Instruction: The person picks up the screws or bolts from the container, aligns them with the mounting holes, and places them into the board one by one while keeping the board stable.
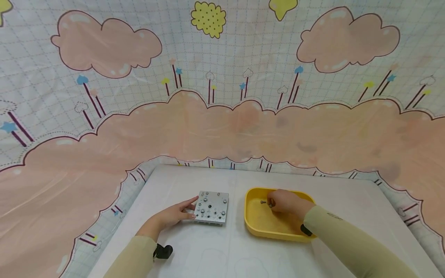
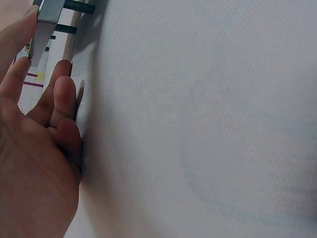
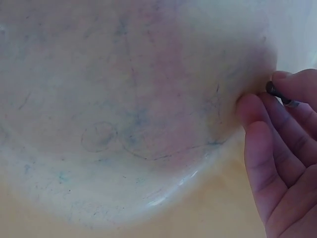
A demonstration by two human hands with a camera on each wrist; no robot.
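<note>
A square metal plate (image 1: 211,208) with several bolts and holes in its top face stands left of centre on the table. My left hand (image 1: 175,214) holds its left edge, index finger by the far corner and thumb by the near one. In the left wrist view threaded bolt ends (image 2: 79,6) stick out from the plate's underside, and the other fingers of that hand curl beside the tabletop. Inside the yellow tray (image 1: 253,231), my right hand (image 1: 286,201) pinches a small dark screw (image 3: 278,93) between thumb and fingertips. Another screw (image 1: 263,202) lies just left of those fingers.
The white table (image 1: 194,175) carries the plate and the tray, with a gap between them. A patterned cloth (image 1: 222,131) with clouds hangs behind the table and around its sides. Dark wrist cameras (image 1: 162,251) sit at both sleeves.
</note>
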